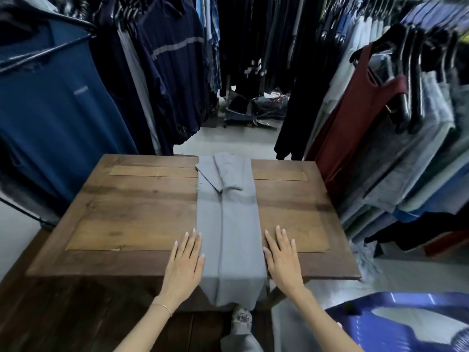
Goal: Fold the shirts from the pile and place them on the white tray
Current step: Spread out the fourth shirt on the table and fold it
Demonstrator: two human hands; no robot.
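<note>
1. Now, nearest the person, at their lower right, sits a blue plastic tub (380, 323). It is blurred and may be a basket, and I cannot make out what it holds.
2. Both hands lie flat on the wooden table (127, 212), fingers straight and holding nothing. The left hand (184, 262) touches the left edge of the grey shirt (228, 224), and the right hand (283, 260) touches its right edge.
3. That shirt lies between them as a long narrow strip down the middle of the table, its sides folded in to a centre line. Its near end hangs over the table's near edge.
4. At the far end the sleeves (225, 174) are folded in over the strip, and one corner pokes out to the left.
5. The step in hand looks like squaring the long edges before the lengthwise fold. To do it well:
   - Run both palms evenly along the edges and press the creases flat.
   - Tuck in that stray corner.
   - Lift the hanging hem with both hands and carry it up to the far end, keeping the sides lined up.
6. Beyond the table, racks of hanging clothes (355, 118) close in on both sides. Neither the white tray nor the pile is in view.
</note>
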